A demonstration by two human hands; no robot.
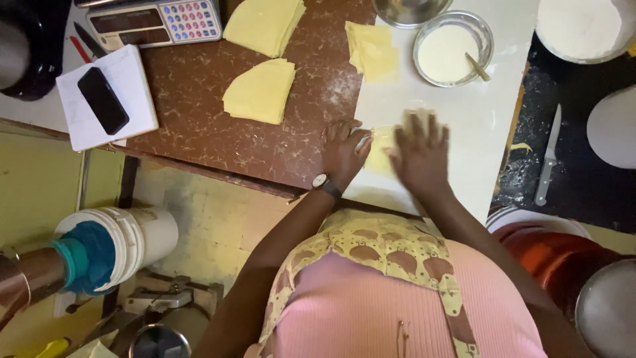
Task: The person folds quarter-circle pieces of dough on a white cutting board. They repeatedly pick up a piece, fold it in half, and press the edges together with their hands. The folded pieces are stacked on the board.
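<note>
Dough sheet [379, 154] is pressed flat at the desk's [464, 126] near edge, pinned under both hands: left hand [344, 151] and right hand [421, 156], fingers spread, nothing gripped. It's directly beneath them, long axis unclear.

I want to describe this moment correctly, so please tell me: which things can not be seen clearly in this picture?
- Yellow dough sheet, head view: mostly covered by the left hand and right hand; its shape is unclear.
- Right hand: motion-blurred, so its grip cannot be told.
- Small pale thing at the left hand's fingertips: too small to identify.
- Steel bowl: cut off by the top edge.
- Glass bowl of white paste: the stick's lower end is sunk.
</note>
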